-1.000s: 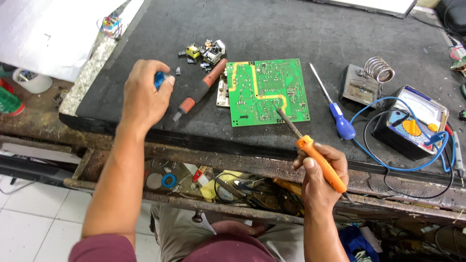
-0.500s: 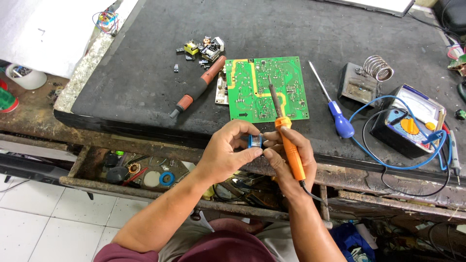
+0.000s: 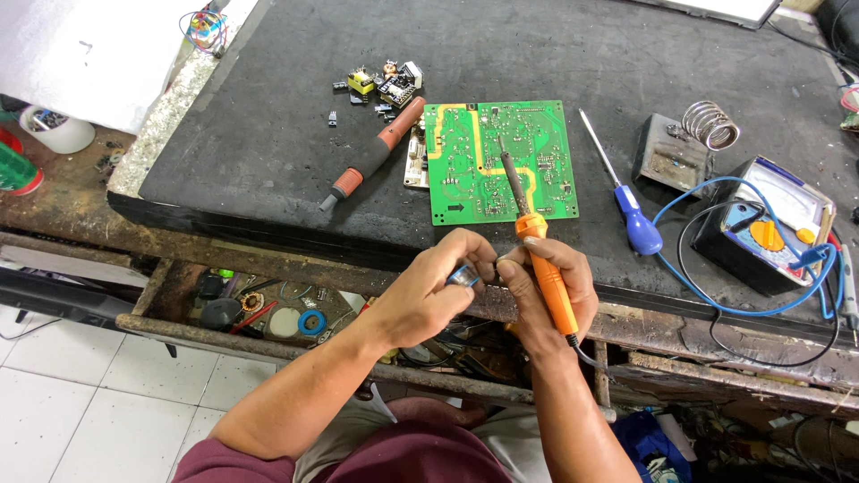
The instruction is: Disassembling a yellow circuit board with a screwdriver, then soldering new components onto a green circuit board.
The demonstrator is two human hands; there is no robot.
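Fingers of the left hand (image 3: 436,291) pinch a small blue solder spool (image 3: 463,276) at the bench edge. The right hand (image 3: 543,288) grips an orange soldering iron (image 3: 538,252), its tip over the green circuit board (image 3: 497,161).

Small spool (image 3: 464,276) mostly hidden inside left grip (image 3: 438,291).

Your right hand (image 3: 548,284) grips the soldering iron (image 3: 540,251) by its bright orange handle; your left hand (image 3: 436,288) pinches a blue-and-silver solder spool (image 3: 463,277) just beside it. Beyond the iron's dark tip lies a green circuit board (image 3: 498,161) with yellow tracks, on a black mat (image 3: 268,134). Well right of your grip: a blue-handled screwdriver (image 3: 638,224).
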